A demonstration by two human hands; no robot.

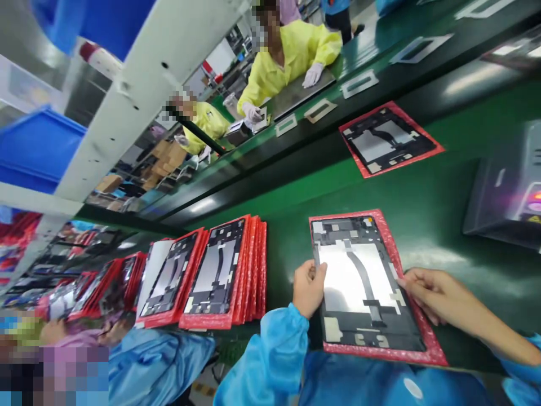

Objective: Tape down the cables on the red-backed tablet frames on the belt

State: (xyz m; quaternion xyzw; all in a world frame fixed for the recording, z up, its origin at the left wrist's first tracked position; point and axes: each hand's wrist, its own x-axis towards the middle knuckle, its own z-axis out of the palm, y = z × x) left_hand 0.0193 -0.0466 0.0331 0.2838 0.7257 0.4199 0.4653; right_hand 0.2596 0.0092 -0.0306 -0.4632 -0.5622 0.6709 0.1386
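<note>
In front of me, a tablet screen lies back side up, with a black border, a bright silver middle and a dark flex cable running down it. Beneath it is a red bubble-wrap sheet or bag, showing along the top, right and bottom edges. My left hand is closed on the screen's left edge, thumb on top. At the right edge my right hand pinches the screen with thumb and forefinger; whether it also grips the red wrap is hidden.
Left of me stand stacks of similar screens in red wrap. Another wrapped screen lies farther back on the green bench. A grey device with a lit panel sits at right. Co-workers in yellow work across the line; white frames lie there.
</note>
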